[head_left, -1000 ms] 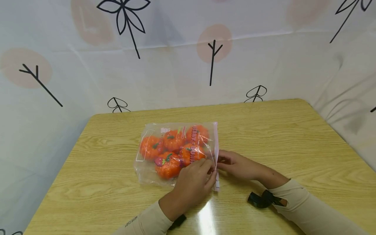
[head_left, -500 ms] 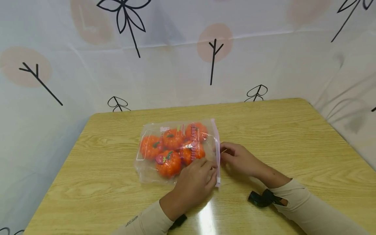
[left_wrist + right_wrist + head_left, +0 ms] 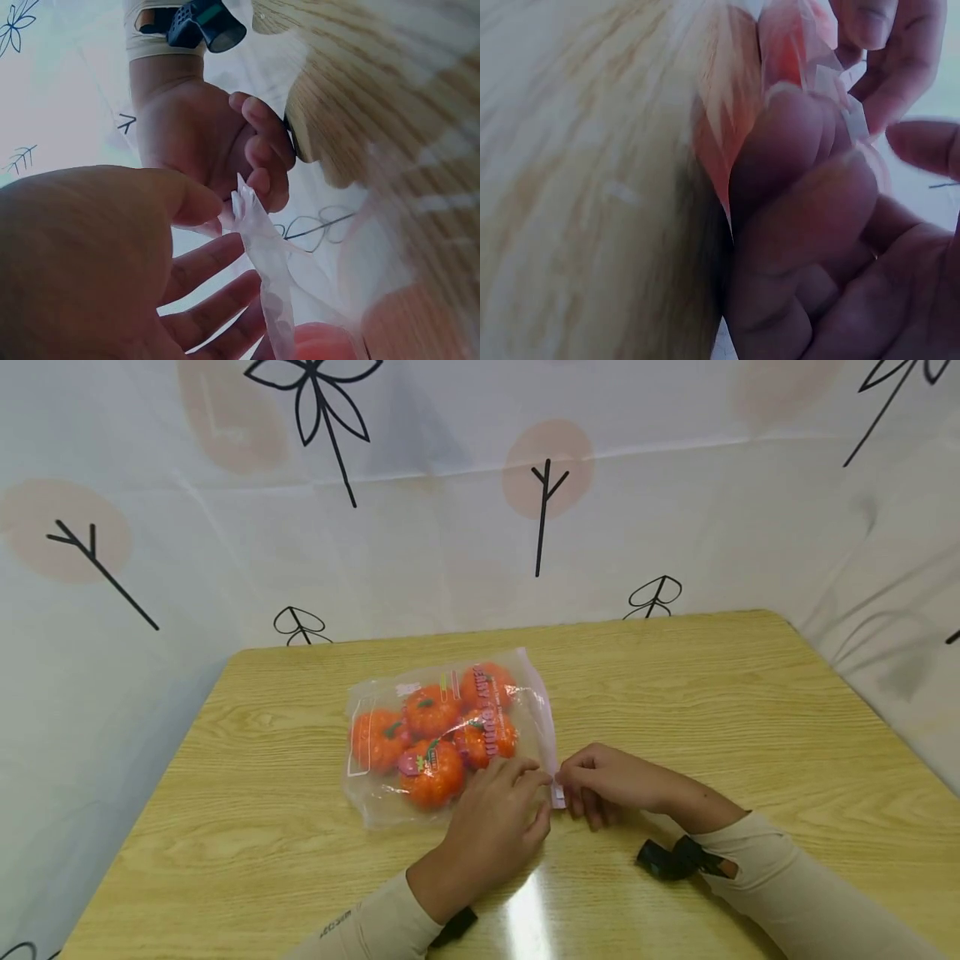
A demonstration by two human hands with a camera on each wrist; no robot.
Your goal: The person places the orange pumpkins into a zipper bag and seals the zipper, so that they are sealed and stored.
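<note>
A clear zip bag (image 3: 525,739) with pink print lies on the table, its pink zip edge facing right. Several small orange pumpkins (image 3: 432,774) with green stems are inside. My left hand (image 3: 498,818) rests over the bag's near right corner, fingertips by the zip edge. In the left wrist view, its fingers extend alongside the bag's raised plastic edge (image 3: 266,251), thumb apart from them. My right hand (image 3: 615,781) is at the zip's near end, beside the white slider (image 3: 558,795). Its lower fingers are loosely curled, and the right wrist view shows the thumb (image 3: 922,142) apart from the plastic.
The wood-grain table (image 3: 712,693) extends behind the bag and to both sides. A pale cloth with plant drawings (image 3: 450,543) hangs behind it and at the sides. A black wrist camera (image 3: 667,860) is strapped at the right sleeve.
My right hand has moved from mid-zip down to the near end. The bag's far right corner has swung left, slanting the zip edge. My left hand stays in place, its fingers looser.
</note>
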